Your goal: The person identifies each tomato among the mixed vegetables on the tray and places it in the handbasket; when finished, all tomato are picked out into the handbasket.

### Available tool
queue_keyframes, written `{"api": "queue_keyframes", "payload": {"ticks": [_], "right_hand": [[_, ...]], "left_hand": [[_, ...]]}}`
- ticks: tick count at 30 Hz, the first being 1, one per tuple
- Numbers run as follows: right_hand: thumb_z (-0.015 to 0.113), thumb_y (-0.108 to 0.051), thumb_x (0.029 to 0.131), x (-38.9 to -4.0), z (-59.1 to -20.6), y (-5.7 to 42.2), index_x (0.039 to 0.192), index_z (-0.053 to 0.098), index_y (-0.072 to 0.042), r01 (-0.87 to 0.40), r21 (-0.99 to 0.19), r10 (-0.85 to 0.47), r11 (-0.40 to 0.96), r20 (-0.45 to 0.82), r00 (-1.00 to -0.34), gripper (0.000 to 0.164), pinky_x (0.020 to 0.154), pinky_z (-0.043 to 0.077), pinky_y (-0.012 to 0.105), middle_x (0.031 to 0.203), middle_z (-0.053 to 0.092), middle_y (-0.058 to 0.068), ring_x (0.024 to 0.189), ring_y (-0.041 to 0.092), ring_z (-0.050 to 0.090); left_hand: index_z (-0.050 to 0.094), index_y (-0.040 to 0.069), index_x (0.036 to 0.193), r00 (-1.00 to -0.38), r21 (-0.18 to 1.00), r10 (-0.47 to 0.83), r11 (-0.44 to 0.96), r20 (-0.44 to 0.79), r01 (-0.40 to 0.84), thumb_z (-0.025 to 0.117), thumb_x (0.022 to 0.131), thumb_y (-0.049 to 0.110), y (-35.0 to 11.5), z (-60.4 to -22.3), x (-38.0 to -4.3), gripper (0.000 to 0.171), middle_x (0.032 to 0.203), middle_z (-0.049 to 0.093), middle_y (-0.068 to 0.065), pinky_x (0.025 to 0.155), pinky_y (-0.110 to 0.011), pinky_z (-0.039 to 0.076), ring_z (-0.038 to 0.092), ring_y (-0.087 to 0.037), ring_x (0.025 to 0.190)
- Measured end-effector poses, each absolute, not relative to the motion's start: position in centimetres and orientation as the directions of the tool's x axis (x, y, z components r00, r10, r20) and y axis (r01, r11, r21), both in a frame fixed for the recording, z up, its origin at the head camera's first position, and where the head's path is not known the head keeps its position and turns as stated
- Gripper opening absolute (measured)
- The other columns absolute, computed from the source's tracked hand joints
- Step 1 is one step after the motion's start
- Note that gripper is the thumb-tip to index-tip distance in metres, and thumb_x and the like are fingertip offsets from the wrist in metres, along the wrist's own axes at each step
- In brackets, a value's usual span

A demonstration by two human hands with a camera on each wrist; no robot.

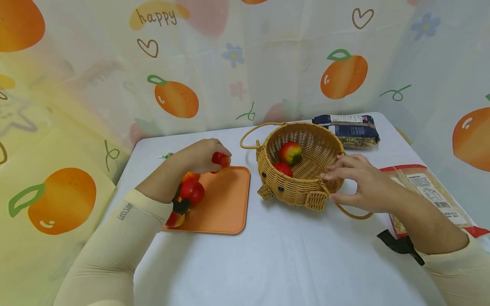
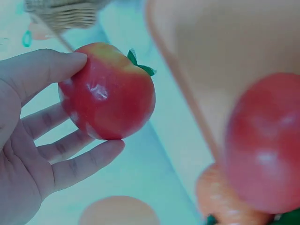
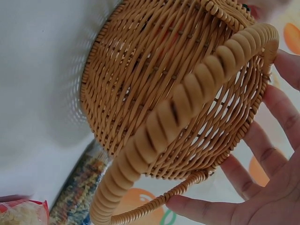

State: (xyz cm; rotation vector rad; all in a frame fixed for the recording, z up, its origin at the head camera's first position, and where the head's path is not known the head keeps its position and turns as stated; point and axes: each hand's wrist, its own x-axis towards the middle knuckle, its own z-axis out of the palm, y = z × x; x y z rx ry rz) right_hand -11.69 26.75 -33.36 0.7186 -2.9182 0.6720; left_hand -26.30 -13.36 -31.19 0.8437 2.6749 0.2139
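Observation:
Over the orange tray (image 1: 226, 212), my left hand (image 1: 200, 155) holds a red apple (image 2: 110, 93) with a yellow top and small green leaves. The thumb presses its upper side and the fingers curl beneath it. Below that hand, a red fruit (image 1: 192, 191) and other red, yellow and orange fruits lie on the tray, partly hidden by the arm. My right hand (image 1: 356, 180) touches the right side of a wicker basket (image 1: 294, 187) with spread fingers at its rim and handle (image 3: 173, 112). Inside the basket sit a red-yellow fruit (image 1: 290, 153) and a red one (image 1: 283, 169).
Behind the basket lies a dark bag of dry food (image 1: 352, 131). A red-edged packet (image 1: 425, 195) is at the right, partly under my forearm, beside a black utensil (image 1: 400, 244). A patterned curtain (image 1: 260, 63) stands behind the white table (image 1: 275, 259).

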Motion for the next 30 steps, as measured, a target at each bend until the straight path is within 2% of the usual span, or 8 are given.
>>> {"api": "queue_keyframes", "payload": {"ticks": [11,18,25,30], "right_hand": [[0.082,-0.030,0.073,-11.7,-33.2,26.8,0.115,0.068,-0.029,-0.464,-0.404,-0.443,0.789,0.149,-0.884,0.044,0.090,0.043,0.056,0.116,0.056,-0.006,0.121,0.029,0.037],[0.081,-0.030,0.074,-11.8,-33.3,26.9,0.116,0.068,-0.028,-0.466,-0.401,-0.449,0.788,0.143,-0.882,0.044,0.090,0.044,0.057,0.116,0.057,-0.005,0.122,0.030,0.037],[0.080,-0.030,0.075,-11.8,-33.2,26.9,0.117,0.068,-0.028,-0.475,-0.400,-0.458,0.784,0.144,-0.877,0.044,0.089,0.045,0.056,0.118,0.056,-0.004,0.122,0.030,0.037],[0.079,-0.033,0.076,-11.9,-33.3,27.0,0.118,0.067,-0.029,-0.470,-0.398,-0.455,0.788,0.138,-0.880,0.044,0.087,0.046,0.052,0.118,0.056,-0.005,0.119,0.027,0.039]], "left_hand": [[0.062,0.025,0.125,-0.741,0.238,0.670,0.727,-0.046,0.643,0.070,0.085,0.022,-10.8,-26.9,-24.6,0.041,0.125,0.052,0.000,0.090,-0.033,0.052,0.049,-0.018,0.113],[0.062,0.022,0.126,-0.656,0.225,0.749,0.626,0.094,0.747,0.068,0.086,0.023,-8.7,-25.4,-23.4,0.041,0.129,0.052,-0.003,0.092,-0.031,0.050,0.049,-0.019,0.117],[0.059,0.025,0.129,-0.615,0.247,0.777,0.574,0.135,0.780,0.067,0.087,0.023,-6.4,-24.9,-22.6,0.043,0.134,0.050,-0.001,0.091,-0.028,0.049,0.047,-0.018,0.120],[0.060,0.026,0.129,-0.580,0.255,0.800,0.535,0.152,0.805,0.066,0.088,0.023,-4.5,-25.1,-22.2,0.042,0.134,0.049,0.000,0.096,-0.029,0.047,0.045,-0.019,0.122]]}}
